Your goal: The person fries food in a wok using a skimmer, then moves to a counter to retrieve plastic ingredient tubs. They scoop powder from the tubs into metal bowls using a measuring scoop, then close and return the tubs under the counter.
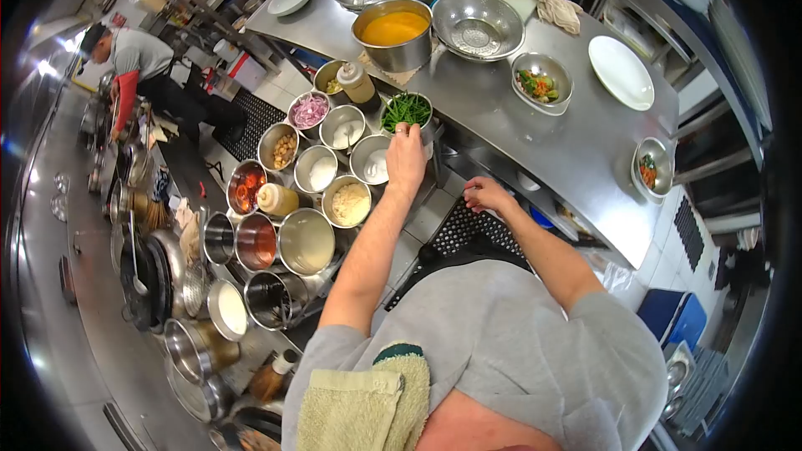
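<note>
My left hand (407, 160) reaches over the near rim of a metal container, its fingertips pinched together at the chopped green onions (407, 108) inside. Just below that hand are a container of white powder (376, 167) and one of pale yellow crumbs (348, 204). My right hand (489, 197) is in front of the steel table's edge, apart from the containers. Its fingers are curled inward with the tips close together; whether anything small is between them is hidden.
On the steel table (597, 159) stand a pot of orange liquid (393, 31), a colander (478, 25), a white oval plate (621, 73) and two bowls of vegetables (539, 82). Left are sliced red onions (309, 109), squeeze bottles (357, 83) and sauces (307, 242). Another person (138, 67) bends over the far-left counter.
</note>
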Demonstrator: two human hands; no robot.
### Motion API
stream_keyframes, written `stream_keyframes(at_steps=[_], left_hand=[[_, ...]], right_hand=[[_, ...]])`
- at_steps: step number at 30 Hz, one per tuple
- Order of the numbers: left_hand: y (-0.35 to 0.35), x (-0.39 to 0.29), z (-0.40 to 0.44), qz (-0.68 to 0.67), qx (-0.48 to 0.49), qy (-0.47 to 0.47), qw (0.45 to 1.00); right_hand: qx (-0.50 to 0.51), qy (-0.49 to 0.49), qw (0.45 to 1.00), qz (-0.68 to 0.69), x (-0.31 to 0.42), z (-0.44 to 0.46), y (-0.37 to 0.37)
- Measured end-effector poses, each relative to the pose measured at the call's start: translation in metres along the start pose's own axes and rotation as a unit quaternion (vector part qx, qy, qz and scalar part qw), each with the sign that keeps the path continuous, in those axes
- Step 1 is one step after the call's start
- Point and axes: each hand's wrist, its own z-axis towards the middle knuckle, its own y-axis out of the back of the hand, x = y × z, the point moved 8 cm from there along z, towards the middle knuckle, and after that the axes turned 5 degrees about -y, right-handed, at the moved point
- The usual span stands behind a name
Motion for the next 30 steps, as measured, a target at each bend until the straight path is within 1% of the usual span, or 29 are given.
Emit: stream_keyframes(at_steps=[1,5,7,9,11,13,14,16,17,19,20,23,24,25,26,27,28,29,30], left_hand=[[-0.009,0.005,0.005,0.025,0.022,0.001,0.999],[-0.023,0.013,0.020,0.055,0.022,0.021,0.998],[-0.027,0.010,0.028,0.071,0.024,-0.010,0.997],[-0.025,0.013,0.037,0.075,0.037,0.010,0.996],[-0.020,0.019,0.040,0.059,0.060,0.054,0.995],[-0.015,0.021,0.040,0.057,0.063,0.076,0.994],[-0.017,0.020,0.040,0.063,0.072,0.068,0.993],[-0.020,0.018,0.028,0.073,0.087,0.068,0.991],[-0.022,0.015,0.024,0.085,0.092,0.065,0.990],[-0.024,0.009,0.024,0.111,0.096,0.054,0.988],[-0.023,0.009,0.023,0.111,0.101,0.058,0.987],[-0.020,0.016,0.026,0.105,0.111,0.045,0.987],[-0.019,0.021,0.026,0.107,0.113,0.039,0.987],[-0.015,0.023,0.028,0.101,0.115,0.041,0.987],[-0.009,0.025,0.030,0.107,0.110,0.031,0.988],[-0.002,0.027,0.030,0.112,0.105,0.022,0.988],[0.004,0.032,0.033,0.104,0.093,0.006,0.990],[0.011,0.036,0.037,0.098,0.093,-0.004,0.991],[0.016,0.039,0.042,0.094,0.093,-0.017,0.991]], right_hand=[[0.008,0.002,1.000,-0.004,0.005,-0.005,0.002],[0.031,0.009,0.999,0.002,0.016,-0.022,0.018],[0.046,0.007,0.999,-0.012,0.011,-0.013,0.021],[0.076,0.023,0.995,-0.059,0.019,0.001,0.019],[0.089,0.031,0.993,-0.069,0.034,0.012,0.012],[0.101,0.020,0.994,-0.047,0.045,0.030,0.000],[0.110,0.019,0.993,-0.048,0.050,0.045,-0.009],[0.091,-0.001,0.996,0.021,0.055,0.064,-0.023],[0.098,-0.002,0.995,0.018,0.058,0.068,-0.032],[0.025,-0.015,0.994,0.102,0.071,0.081,-0.034],[0.031,-0.016,0.994,0.104,0.074,0.086,-0.041],[0.011,0.024,0.999,0.022,0.086,0.095,-0.044],[-0.050,0.086,0.992,-0.074,0.093,0.094,-0.036],[-0.052,0.080,0.992,-0.077,0.092,0.090,-0.032],[-0.113,0.186,0.967,-0.130,0.106,0.077,-0.021],[-0.170,0.287,0.925,-0.182,0.118,0.060,-0.014],[-0.142,0.308,0.934,-0.115,0.114,0.062,-0.007],[-0.070,0.252,0.963,-0.061,0.106,0.073,-0.002],[-0.069,0.251,0.965,-0.014,0.105,0.075,0.007]])
